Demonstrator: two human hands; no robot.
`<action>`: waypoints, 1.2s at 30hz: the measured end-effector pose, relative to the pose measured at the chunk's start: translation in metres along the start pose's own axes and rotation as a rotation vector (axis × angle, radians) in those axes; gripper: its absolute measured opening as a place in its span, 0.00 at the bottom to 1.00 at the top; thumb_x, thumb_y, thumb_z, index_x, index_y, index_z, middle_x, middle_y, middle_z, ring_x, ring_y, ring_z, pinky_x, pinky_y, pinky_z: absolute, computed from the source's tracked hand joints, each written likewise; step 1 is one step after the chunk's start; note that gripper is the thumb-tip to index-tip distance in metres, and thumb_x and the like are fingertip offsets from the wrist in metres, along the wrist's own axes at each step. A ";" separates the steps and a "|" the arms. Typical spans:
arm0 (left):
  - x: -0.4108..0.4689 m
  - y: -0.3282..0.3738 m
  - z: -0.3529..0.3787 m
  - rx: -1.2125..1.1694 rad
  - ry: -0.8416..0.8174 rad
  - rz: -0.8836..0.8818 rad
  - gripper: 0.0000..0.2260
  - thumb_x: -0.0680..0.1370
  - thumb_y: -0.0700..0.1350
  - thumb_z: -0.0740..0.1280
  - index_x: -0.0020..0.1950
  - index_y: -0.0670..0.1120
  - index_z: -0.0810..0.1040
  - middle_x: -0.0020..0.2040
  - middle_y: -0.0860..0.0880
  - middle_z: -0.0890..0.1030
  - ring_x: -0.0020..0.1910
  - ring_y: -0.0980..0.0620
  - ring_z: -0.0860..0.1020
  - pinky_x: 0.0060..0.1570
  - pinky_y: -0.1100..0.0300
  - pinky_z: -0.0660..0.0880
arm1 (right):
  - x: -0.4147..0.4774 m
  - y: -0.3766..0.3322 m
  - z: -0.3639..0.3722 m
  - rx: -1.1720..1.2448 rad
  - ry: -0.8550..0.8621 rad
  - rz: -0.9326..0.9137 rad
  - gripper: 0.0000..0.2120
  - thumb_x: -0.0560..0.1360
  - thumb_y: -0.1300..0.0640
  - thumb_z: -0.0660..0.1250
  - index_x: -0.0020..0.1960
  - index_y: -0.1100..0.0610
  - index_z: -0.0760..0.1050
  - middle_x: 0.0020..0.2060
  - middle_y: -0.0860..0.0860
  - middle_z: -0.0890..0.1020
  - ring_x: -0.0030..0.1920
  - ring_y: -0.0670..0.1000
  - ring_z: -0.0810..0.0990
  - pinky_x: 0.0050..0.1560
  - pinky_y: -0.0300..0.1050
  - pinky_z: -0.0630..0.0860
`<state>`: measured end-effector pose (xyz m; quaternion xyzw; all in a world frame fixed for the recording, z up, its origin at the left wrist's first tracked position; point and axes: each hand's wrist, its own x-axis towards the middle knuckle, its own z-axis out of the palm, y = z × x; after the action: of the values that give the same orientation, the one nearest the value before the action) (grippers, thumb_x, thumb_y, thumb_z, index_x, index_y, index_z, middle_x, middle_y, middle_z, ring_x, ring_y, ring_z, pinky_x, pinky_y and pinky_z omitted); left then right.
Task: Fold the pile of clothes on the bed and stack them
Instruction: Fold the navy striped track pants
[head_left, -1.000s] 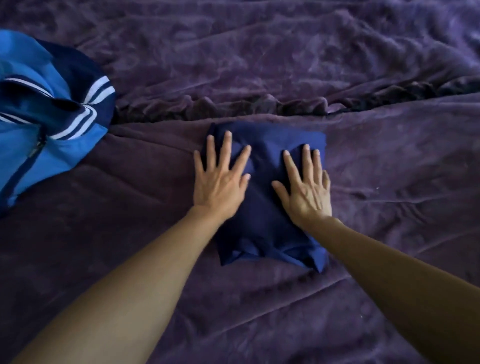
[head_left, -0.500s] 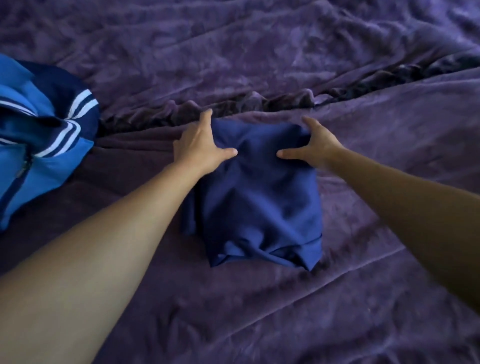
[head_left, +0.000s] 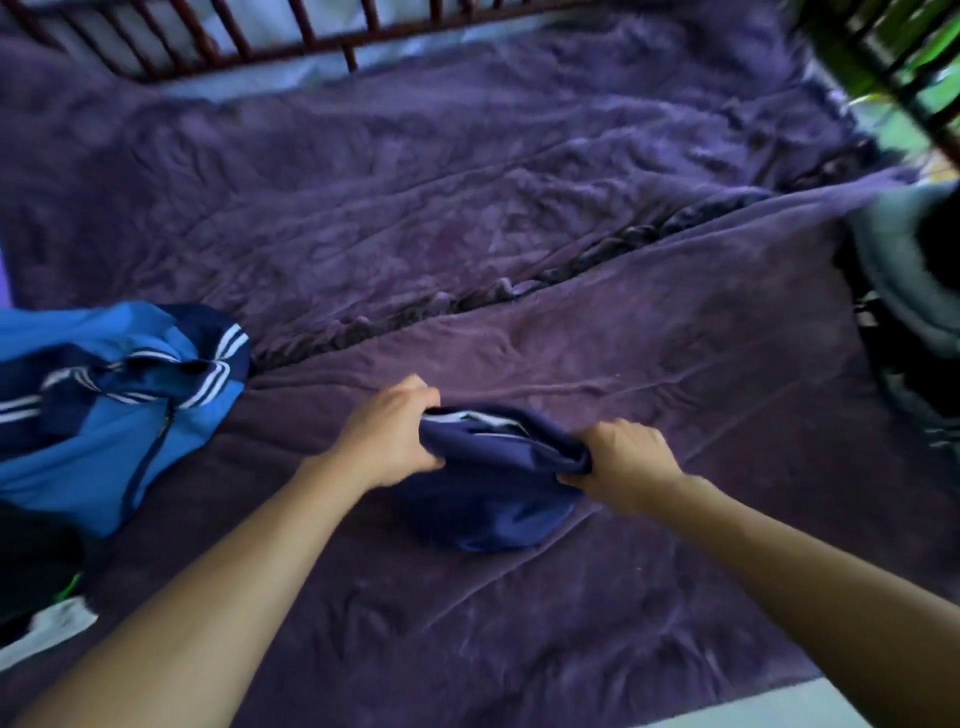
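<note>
Near the front middle of the bed (head_left: 519, 623), the folded navy garment (head_left: 488, 499) sags between the left hand (head_left: 387, 439) and the right hand (head_left: 621, 465). Each grip is closed round one end of its upper fold while its lower part seems to rest on the bed, probably so the bundle holds its shape for carrying to a stack. Open bed runs ahead to the ruffled seam (head_left: 519, 291) and the wooden rail (head_left: 311, 36), with a blue striped track jacket (head_left: 119, 405) crowding the left edge and a blurred dark-and-grey heap (head_left: 904, 291) at the right
</note>
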<state>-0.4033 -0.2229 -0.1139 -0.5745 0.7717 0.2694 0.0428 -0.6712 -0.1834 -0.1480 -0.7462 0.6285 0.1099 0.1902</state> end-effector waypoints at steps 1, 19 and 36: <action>-0.010 0.015 -0.002 0.038 0.010 0.000 0.19 0.65 0.52 0.76 0.47 0.51 0.70 0.46 0.51 0.73 0.50 0.44 0.76 0.39 0.53 0.70 | -0.017 0.008 -0.007 -0.003 0.038 -0.006 0.17 0.70 0.38 0.66 0.52 0.47 0.77 0.48 0.51 0.83 0.50 0.58 0.80 0.40 0.45 0.65; -0.030 0.425 -0.024 0.121 0.228 0.387 0.16 0.69 0.56 0.72 0.48 0.53 0.68 0.43 0.50 0.80 0.46 0.45 0.78 0.36 0.55 0.66 | -0.293 0.309 -0.167 -0.017 0.324 0.223 0.08 0.69 0.44 0.67 0.38 0.48 0.74 0.38 0.50 0.82 0.41 0.56 0.80 0.34 0.43 0.67; 0.106 0.652 0.052 -0.483 -0.196 0.421 0.25 0.61 0.54 0.79 0.54 0.49 0.77 0.44 0.60 0.72 0.50 0.53 0.74 0.54 0.58 0.75 | -0.319 0.541 -0.289 -0.067 -0.237 0.595 0.24 0.63 0.44 0.76 0.57 0.50 0.78 0.44 0.47 0.78 0.42 0.49 0.75 0.45 0.43 0.73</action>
<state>-1.0450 -0.1628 0.0413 -0.3675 0.7795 0.5014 -0.0774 -1.2818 -0.0941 0.1628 -0.5178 0.7885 0.2674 0.1967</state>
